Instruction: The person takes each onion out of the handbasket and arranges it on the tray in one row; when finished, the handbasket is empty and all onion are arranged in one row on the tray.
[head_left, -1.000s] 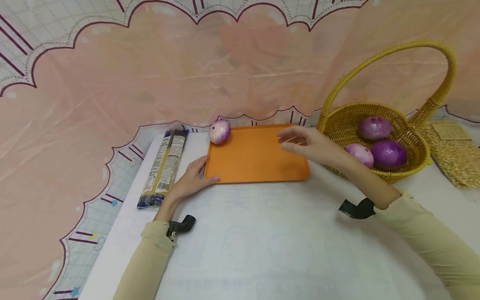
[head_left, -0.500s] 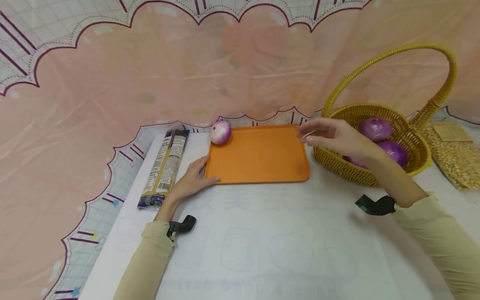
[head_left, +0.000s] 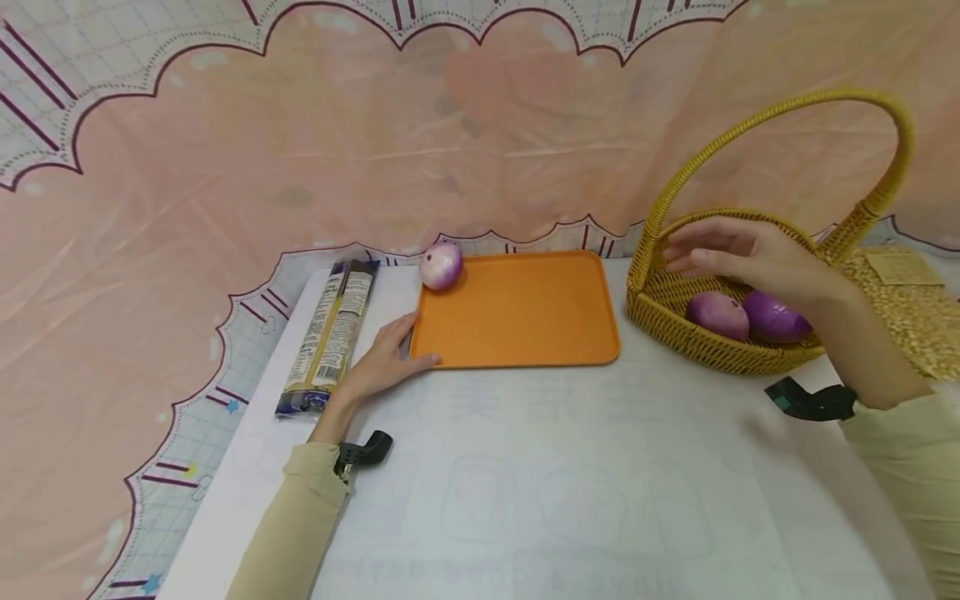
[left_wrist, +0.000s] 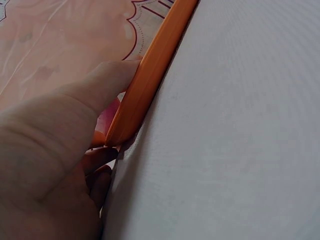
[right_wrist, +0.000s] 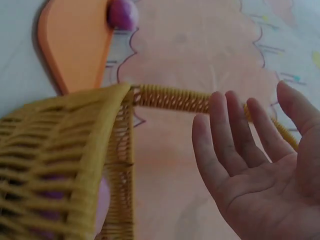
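My left hand (head_left: 385, 358) holds the near left corner of an orange tray (head_left: 525, 308). In the left wrist view the thumb lies along the tray's rim (left_wrist: 145, 85), with the fingers around the corner. A purple onion (head_left: 441, 265) sits on the tray's far left corner. Over the yellow wicker basket (head_left: 720, 354) hovers my right hand (head_left: 772, 258), holding nothing. Its fingers are spread and slightly bent, as the right wrist view shows. Two purple onions show in the basket, a paler onion (head_left: 717, 315) and a darker onion (head_left: 776, 318) partly behind my wrist.
A dark-and-yellow printed packet (head_left: 330, 337) lies left of the tray. Right of the basket lies a bag of yellow grains (head_left: 911, 312). The basket's tall handle (head_left: 787, 108) arches above it. A pink patterned cloth (head_left: 487, 150) stands behind the white table (head_left: 510, 467).
My right hand has moved rightward from above the tray to above the basket, staying free of any object. The left hand remains at the tray corner.
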